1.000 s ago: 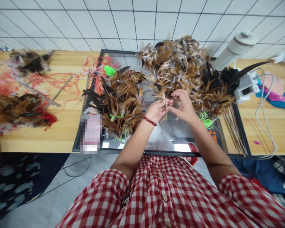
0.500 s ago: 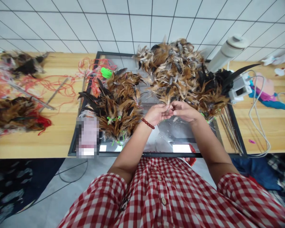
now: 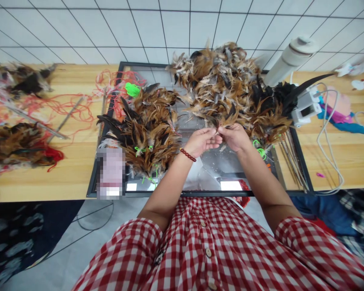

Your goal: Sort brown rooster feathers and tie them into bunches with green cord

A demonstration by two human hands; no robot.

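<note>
My left hand (image 3: 202, 141), with a dark red bead bracelet (image 3: 188, 155) on its wrist, pinches the base of some brown feathers (image 3: 227, 120). My right hand (image 3: 235, 137) meets it fingertip to fingertip, its thumb and forefinger closed on the same feathers. Just beyond both hands lies a big loose heap of brown, grey and black feathers (image 3: 218, 81). Left of my left hand are feather bunches (image 3: 151, 133) tied with bright green string (image 3: 139, 151). Everything here rests on a dark-framed glass panel (image 3: 200, 178).
At the right stand a white bottle (image 3: 291, 58) and a white device (image 3: 306, 109) with a cable. Thin sticks (image 3: 293, 161) lie along the panel's right side. Red string (image 3: 69, 107) and more feathers (image 3: 15, 143) cover the left table. A blurred-out object (image 3: 111, 173) sits at the front left.
My right hand has turned, its thumb and forefinger now pinching at the feathers' base. Feathers stand out more clearly above my fingertips. The view has shifted slightly.
</note>
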